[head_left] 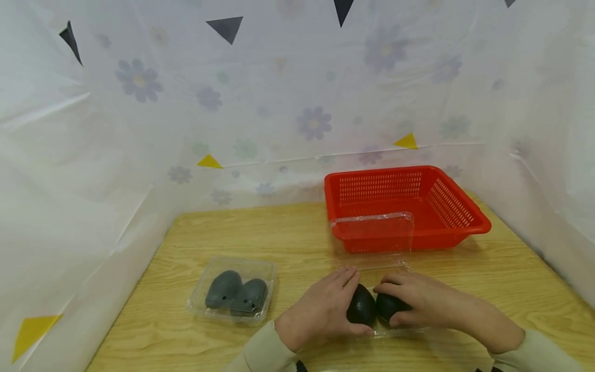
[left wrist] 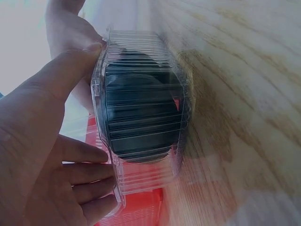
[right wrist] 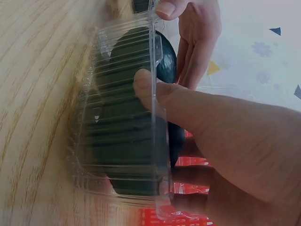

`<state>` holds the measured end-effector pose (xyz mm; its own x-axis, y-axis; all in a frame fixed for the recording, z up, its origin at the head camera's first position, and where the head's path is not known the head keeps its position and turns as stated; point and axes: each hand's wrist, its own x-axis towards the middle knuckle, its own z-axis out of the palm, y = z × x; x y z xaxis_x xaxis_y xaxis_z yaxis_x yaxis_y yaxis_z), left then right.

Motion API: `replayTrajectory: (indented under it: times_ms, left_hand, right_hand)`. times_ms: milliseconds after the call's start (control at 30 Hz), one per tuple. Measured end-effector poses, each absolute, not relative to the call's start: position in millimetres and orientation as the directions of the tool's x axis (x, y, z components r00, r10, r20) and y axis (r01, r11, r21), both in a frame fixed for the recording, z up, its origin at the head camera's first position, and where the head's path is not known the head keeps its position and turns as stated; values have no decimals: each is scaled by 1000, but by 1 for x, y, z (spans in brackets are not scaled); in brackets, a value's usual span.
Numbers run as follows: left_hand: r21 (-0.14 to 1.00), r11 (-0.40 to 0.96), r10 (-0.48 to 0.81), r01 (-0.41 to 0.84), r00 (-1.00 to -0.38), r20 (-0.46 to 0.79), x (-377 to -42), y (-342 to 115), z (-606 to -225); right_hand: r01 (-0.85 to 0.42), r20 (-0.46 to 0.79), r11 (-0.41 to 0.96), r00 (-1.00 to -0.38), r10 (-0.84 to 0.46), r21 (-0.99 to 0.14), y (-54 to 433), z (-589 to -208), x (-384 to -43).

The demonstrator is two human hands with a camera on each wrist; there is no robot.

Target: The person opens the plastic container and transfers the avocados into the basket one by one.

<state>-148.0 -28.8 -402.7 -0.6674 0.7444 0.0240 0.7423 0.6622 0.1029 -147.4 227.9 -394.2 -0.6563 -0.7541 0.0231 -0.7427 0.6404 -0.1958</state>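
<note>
An open clear plastic clamshell box (head_left: 372,260) lies on the table with two dark, glossy, egg-shaped avocados side by side in its base. My left hand (head_left: 323,305) spans the box's left side beside the left avocado (head_left: 361,307); in the left wrist view its thumb and fingers lie on the rim. My right hand (head_left: 429,299) grips the right avocado (head_left: 389,307), thumb on the near side and fingers over the far side. Ribbed plastic walls (right wrist: 127,155) partly cover the avocados in both wrist views.
A second clear box (head_left: 211,315), with two dark avocados (head_left: 224,289) under its lid, stands on the table to the left. A red plastic basket (head_left: 341,206) stands behind the open box. Flower-patterned sheeting (head_left: 260,119) surrounds the wooden table (head_left: 158,315).
</note>
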Motion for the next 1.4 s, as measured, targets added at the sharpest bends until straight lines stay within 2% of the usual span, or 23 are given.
replayTrajectory:
  times_ms: [233,567,900,1167,1400]
  left_hand:
    - [105,653,752,750,-659,33,-150,-29,-403]
    - [101,657,750,747,-662,12,-151,-28,-403]
    - [94,659,747,747,-664,36,-151,-28,-405]
    - [107,669,739,735,-674,3,-150,-28,-404]
    - [124,677,733,725,-680,-27,-150,-28,-403]
  right_hand:
    - [-747,26,648,-658,-753,-150,225,-394,-148]
    - [-723,-67,650,-655,-753,-233,228,-390,-149]
    - [-611,-71,736,-753,-654,-291,229,-378,-147]
    - [-637,43,731,-761,-648,-245,234,-381,-146]
    - [-663,217,684,-747,-628,-304,241,-382,-145]
